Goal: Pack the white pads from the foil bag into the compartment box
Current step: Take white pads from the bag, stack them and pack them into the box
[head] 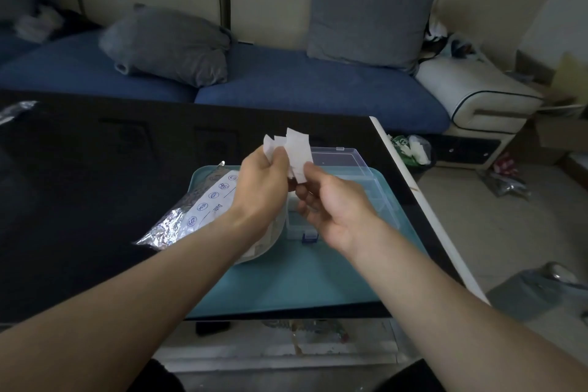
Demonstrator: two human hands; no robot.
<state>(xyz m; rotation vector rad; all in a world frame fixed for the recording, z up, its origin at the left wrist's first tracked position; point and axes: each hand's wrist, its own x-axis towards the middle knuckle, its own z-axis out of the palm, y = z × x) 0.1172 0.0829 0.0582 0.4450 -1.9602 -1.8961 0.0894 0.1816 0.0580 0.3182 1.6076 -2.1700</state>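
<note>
Single head-worn view, looking forward and down, close over tray (286, 280) on dark table (95, 184); sofa (286, 83) beyond.

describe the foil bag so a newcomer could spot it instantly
Start at the teal tray on the dark table. The foil bag lies on its left side, under the left hand. It's the only crinkled silver item, with a white label printed in blue.

From my remote feed I log two bare forearms running in from the bottom corners, no sleeves, cuffs, watch or bands showing anywhere along them. Left hand (264, 181) and right hand (334, 204) are ungloved, with no rings that I can make out; nails look short. At the bottom edge, two dark rounded patches, probably dark-clothed knees, too dim to confirm.
</note>
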